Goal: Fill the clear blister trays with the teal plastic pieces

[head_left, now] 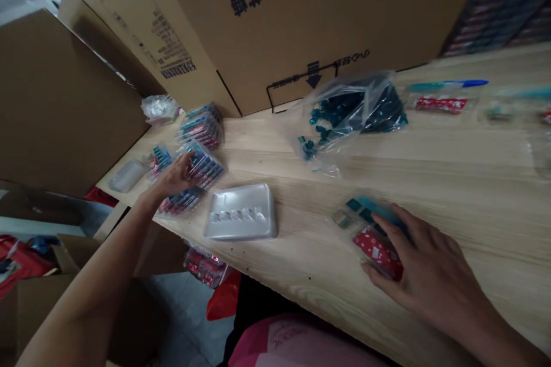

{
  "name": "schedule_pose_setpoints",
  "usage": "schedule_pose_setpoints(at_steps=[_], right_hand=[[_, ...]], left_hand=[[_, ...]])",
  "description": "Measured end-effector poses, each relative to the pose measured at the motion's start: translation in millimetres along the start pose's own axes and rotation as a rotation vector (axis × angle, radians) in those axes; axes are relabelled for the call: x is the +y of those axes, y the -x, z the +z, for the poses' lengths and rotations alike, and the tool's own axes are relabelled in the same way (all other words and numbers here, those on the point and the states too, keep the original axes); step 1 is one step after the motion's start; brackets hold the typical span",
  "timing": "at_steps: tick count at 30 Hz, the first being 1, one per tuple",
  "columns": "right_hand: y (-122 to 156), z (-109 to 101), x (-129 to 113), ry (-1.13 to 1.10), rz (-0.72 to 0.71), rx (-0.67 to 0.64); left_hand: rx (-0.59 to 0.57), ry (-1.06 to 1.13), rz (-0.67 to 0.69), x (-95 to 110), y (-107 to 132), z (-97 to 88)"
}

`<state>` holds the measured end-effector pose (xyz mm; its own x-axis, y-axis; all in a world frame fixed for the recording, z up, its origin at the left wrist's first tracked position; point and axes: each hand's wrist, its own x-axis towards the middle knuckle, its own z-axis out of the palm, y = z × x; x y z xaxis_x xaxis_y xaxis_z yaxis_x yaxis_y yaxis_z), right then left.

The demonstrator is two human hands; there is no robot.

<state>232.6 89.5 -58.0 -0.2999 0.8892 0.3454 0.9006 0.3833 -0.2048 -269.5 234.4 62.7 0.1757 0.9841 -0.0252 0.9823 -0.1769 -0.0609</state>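
Observation:
My left hand [174,176] grips the edge of a clear plastic blister pack [205,165] holding blue and red items. A similar stack of packs [201,125] stands just behind it, and another pack [181,200] lies under my wrist. My right hand [424,258] spans a red dotted packet [377,252], with thumb and fingers on either side. Small teal pieces [365,209] lie beneath and beyond those fingers, partly hidden. A blank silver moulded tray [241,212] rests between my hands.
A clear bag of teal pieces [348,117] lies on the wooden table [293,292], near a blue-capped marker [447,85] and a red packet [441,104]. Large cardboard cartons [267,23] wall the far side. An open box [38,292] stands on the floor left.

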Motion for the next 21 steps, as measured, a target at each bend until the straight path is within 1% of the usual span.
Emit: schedule_pose_setpoints(at_steps=[3, 8, 12, 15, 18, 21], right_hand=[[-0.6, -0.8, -0.2, -0.012, 0.012, -0.003], [-0.7, -2.5, -1.1, -0.037, 0.013, -0.004], [0.1, -4.0, -2.6, -0.008, 0.024, -0.017], [1.5, -5.0, -2.4, -0.010, 0.033, -0.024], [3.2, -4.9, -1.4, -0.039, 0.028, -0.013], [4.1, -3.2, -0.4, -0.062, 0.024, 0.001]], left_hand=[[0.001, -0.035, -0.002, 0.7, -2.4, -0.6], [-0.031, -0.156, -0.064, 16.1, -16.7, 3.1], [-0.033, -0.214, -0.107, 22.2, -21.6, 3.8], [-0.032, -0.225, -0.125, 19.2, -23.1, 3.7], [-0.052, -0.149, -0.122, 10.2, -23.4, 4.1], [-0.039, -0.112, -0.122, 3.9, -22.5, 4.8]])
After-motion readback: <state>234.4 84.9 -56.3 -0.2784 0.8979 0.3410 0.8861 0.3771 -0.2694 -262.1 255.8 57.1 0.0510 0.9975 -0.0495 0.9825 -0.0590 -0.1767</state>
